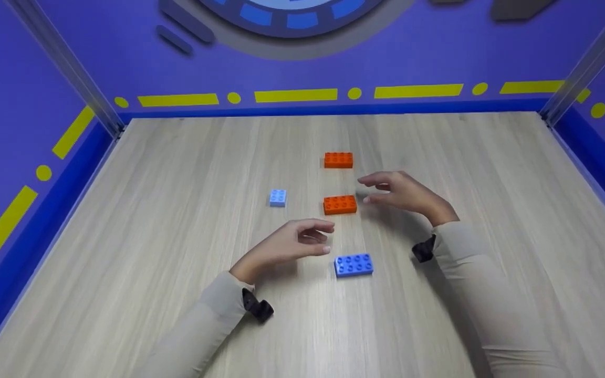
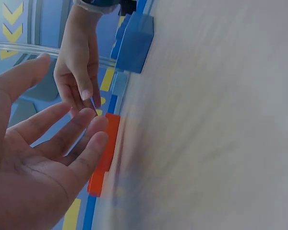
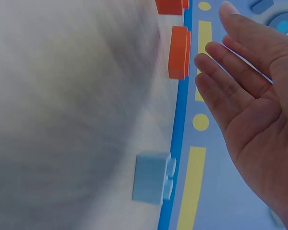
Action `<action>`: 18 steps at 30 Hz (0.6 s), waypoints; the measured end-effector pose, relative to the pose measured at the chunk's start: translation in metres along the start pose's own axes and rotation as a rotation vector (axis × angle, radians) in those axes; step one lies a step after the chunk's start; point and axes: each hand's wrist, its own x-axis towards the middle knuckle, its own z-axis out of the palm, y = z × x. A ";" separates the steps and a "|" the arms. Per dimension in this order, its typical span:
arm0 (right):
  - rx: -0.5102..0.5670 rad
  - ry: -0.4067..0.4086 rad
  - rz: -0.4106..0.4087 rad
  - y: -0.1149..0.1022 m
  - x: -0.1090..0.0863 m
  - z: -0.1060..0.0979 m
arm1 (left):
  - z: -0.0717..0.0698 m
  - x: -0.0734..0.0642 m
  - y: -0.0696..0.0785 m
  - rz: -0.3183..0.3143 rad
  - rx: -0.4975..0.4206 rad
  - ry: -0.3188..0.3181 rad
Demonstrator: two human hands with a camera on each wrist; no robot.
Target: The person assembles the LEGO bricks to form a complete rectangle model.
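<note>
My left hand (image 1: 289, 244) hovers over the table, fingers loosely bent and nothing between them. Just right of its fingertips lies a blue brick (image 1: 353, 265) with two rows of studs. Beyond the fingertips sits an orange brick (image 1: 340, 205). My right hand (image 1: 405, 193) is held to the right of that brick, thumb and fingers apart around bare air. Farther back lies a second orange brick (image 1: 338, 160). A small light blue brick (image 1: 278, 198) rests to the left, behind my left hand. In the left wrist view, the left palm (image 2: 33, 187) shows nothing held.
The bricks lie apart on a pale wood-grain table (image 1: 176, 210). Purple panels with yellow dashes (image 1: 296, 95) wall it at the back and on both sides. A dark wrist camera (image 1: 257, 306) sits on the left sleeve, another camera (image 1: 424, 249) on the right.
</note>
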 end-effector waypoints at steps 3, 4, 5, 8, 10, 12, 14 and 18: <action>-0.003 -0.020 0.000 -0.003 0.003 0.004 | 0.006 0.002 0.000 0.001 0.003 -0.032; -0.003 -0.029 0.000 -0.005 0.004 0.005 | 0.007 0.002 0.000 0.002 0.011 -0.041; -0.003 -0.037 0.001 -0.006 0.006 0.007 | 0.009 0.003 0.001 0.002 0.018 -0.051; 0.000 -0.053 0.007 -0.011 0.009 0.009 | 0.012 0.005 0.002 0.015 0.032 -0.080; -0.002 -0.057 0.015 -0.013 0.011 0.011 | 0.015 0.007 0.003 0.033 0.046 -0.100; -0.007 -0.053 0.013 -0.014 0.013 0.014 | 0.017 0.008 0.005 0.047 0.061 -0.118; -0.017 -0.047 -0.001 -0.014 0.015 0.017 | 0.020 0.010 0.007 0.059 0.085 -0.131; -0.034 -0.052 -0.030 -0.013 0.017 0.021 | 0.025 0.012 0.009 0.061 0.132 -0.152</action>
